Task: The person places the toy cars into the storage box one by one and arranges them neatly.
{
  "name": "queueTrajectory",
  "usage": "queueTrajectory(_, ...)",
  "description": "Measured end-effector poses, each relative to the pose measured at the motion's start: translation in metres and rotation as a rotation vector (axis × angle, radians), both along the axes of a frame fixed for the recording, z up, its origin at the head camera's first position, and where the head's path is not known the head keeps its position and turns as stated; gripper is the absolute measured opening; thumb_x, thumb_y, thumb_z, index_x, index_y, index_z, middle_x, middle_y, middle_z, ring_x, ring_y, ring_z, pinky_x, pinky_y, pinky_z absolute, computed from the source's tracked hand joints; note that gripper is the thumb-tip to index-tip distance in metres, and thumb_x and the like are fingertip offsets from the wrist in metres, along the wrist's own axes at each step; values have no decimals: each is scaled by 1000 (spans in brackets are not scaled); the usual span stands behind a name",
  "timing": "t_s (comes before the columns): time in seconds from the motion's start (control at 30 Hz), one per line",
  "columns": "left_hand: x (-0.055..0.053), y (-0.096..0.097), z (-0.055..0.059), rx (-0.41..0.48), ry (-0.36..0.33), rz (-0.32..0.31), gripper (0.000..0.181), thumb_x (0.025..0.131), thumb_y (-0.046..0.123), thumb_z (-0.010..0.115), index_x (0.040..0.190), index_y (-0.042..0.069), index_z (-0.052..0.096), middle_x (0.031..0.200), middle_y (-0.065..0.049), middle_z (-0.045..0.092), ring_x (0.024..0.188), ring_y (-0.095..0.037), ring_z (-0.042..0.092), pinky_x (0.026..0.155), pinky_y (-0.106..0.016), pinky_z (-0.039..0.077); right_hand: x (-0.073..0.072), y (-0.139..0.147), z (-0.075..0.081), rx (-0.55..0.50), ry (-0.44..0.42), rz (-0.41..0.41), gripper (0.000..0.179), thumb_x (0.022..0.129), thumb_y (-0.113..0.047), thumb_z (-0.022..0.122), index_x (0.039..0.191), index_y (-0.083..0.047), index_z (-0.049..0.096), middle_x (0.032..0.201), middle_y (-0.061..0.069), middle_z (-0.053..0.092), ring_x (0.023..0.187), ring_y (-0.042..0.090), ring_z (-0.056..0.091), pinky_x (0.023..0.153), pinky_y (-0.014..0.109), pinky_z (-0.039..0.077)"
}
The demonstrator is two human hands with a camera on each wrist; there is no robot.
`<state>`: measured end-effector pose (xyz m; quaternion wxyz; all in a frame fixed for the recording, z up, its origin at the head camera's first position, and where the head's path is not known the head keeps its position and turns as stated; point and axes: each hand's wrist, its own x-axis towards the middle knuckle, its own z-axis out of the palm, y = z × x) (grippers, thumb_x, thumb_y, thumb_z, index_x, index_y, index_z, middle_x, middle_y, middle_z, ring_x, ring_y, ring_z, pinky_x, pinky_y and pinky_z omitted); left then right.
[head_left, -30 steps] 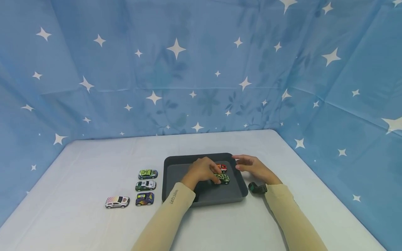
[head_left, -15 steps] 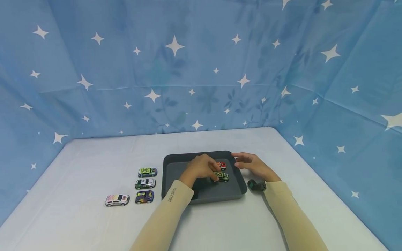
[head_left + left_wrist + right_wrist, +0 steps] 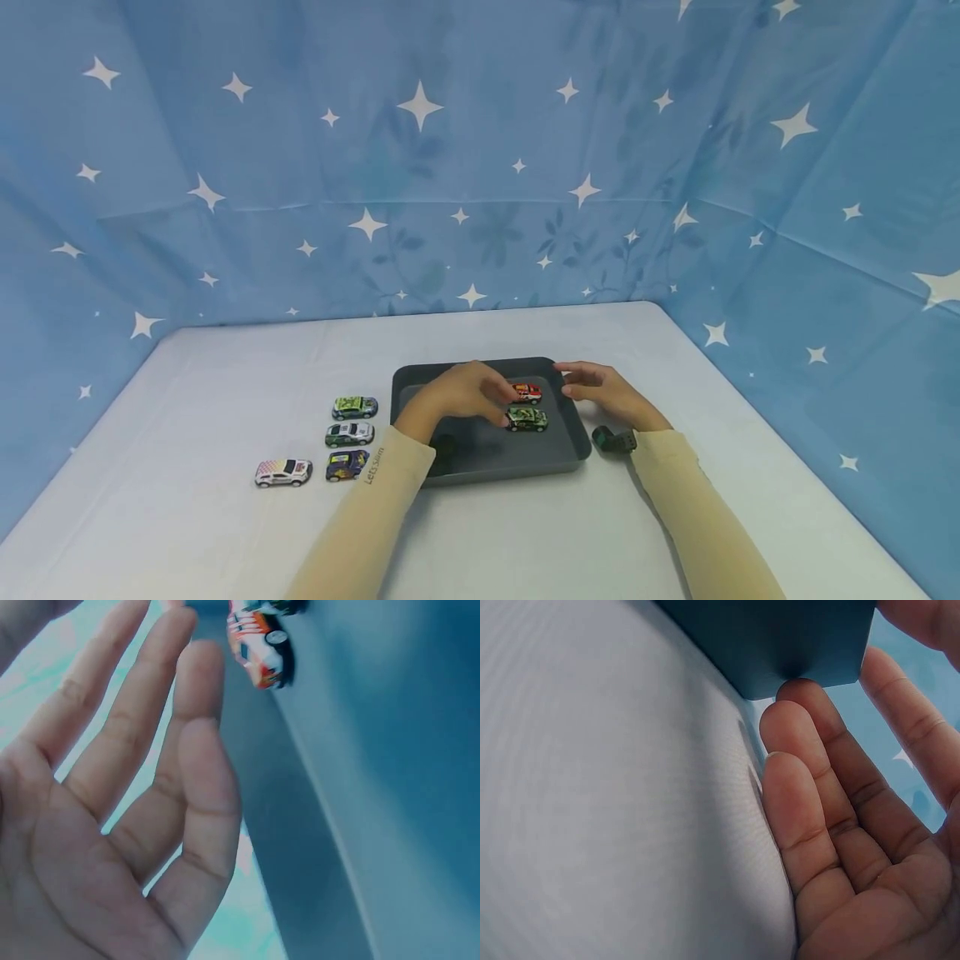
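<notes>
Over the dark grey tray (image 3: 487, 477), my left hand (image 3: 459, 392) is held with fingers relaxed and nothing in them. Its thumb tip is close to a green camouflage toy car (image 3: 527, 419) in the tray. Behind that car stands a red and white toy car (image 3: 528, 393), partly covered by the fingers; the left wrist view shows the same red car (image 3: 257, 646) beyond the spread fingers (image 3: 127, 727). At the tray's right side, my right hand (image 3: 609, 393) rests with extended fingers (image 3: 793, 799) against the outer wall (image 3: 780, 645).
Left of the tray stand a green-yellow toy car (image 3: 355, 407), a white and green one (image 3: 349, 433) and a purple one (image 3: 347, 465). A white toy car (image 3: 283, 472) sits farther left. A black wrist camera (image 3: 615, 440) is by the right cuff. A blue starred curtain (image 3: 480, 167) surrounds the table.
My left hand has let go of the camouflage car and moved back to the left, leaving it in the tray beside the red one. The right hand has stayed at the tray's edge.
</notes>
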<state>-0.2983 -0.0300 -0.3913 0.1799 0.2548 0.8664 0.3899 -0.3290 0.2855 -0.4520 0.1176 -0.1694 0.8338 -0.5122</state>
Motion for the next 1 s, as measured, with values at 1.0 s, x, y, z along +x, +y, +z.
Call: queueTrajectory(1.0, 53, -76, 30, 141, 40, -94, 44, 99, 13, 80, 141, 2, 69, 127, -15, 74, 112, -18, 70, 97, -34, 57, 2, -2, 2, -4, 7, -7, 61, 104, -22, 73, 157, 2, 53, 157, 26, 55, 142, 44, 54, 121, 69, 32)
